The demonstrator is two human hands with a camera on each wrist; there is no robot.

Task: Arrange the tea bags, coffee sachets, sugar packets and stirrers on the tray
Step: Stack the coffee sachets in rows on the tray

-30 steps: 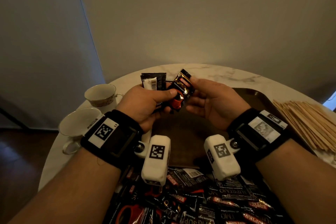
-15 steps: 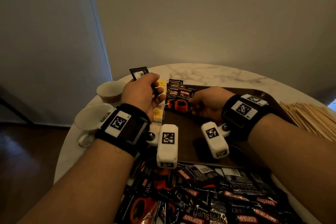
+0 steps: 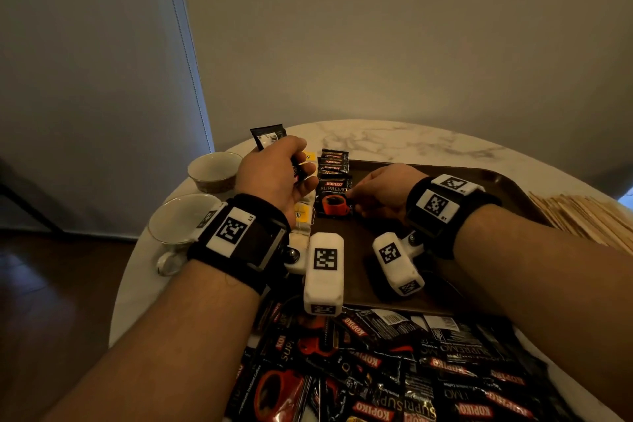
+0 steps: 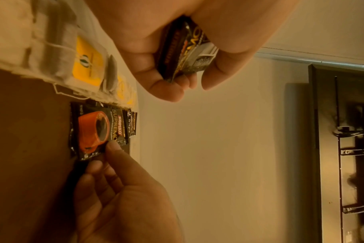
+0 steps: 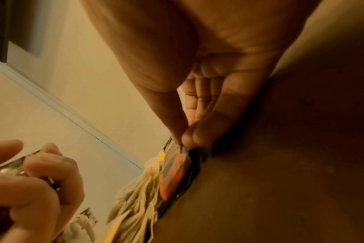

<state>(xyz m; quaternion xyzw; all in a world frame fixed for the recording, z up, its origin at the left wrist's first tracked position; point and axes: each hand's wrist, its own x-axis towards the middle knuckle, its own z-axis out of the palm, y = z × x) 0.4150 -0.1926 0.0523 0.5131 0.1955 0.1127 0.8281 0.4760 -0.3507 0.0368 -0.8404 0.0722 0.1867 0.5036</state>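
Observation:
A dark brown tray (image 3: 479, 181) lies on the round marble table. A row of black coffee sachets (image 3: 334, 161) runs along its left side, beside tea bags (image 3: 303, 216) with yellow tags. My right hand (image 3: 376, 193) pinches the edge of the nearest coffee sachet (image 3: 334, 197) (image 4: 96, 131) (image 5: 175, 172), which lies flat at the front of the row. My left hand (image 3: 274, 175) hovers above the tea bags and grips a small bundle of coffee sachets (image 3: 269, 135) (image 4: 185, 52).
A heap of loose coffee sachets (image 3: 394, 370) covers the near table edge. Wooden stirrers (image 3: 582, 216) are piled right of the tray. Two cups (image 3: 214, 169) (image 3: 181, 219) stand at the table's left. The tray's middle and right (image 3: 445, 267) are bare.
Both hands came down from mid-air to the tray. The right hand took one sachet from the bundle and laid it at the front of the row; the left keeps the others.

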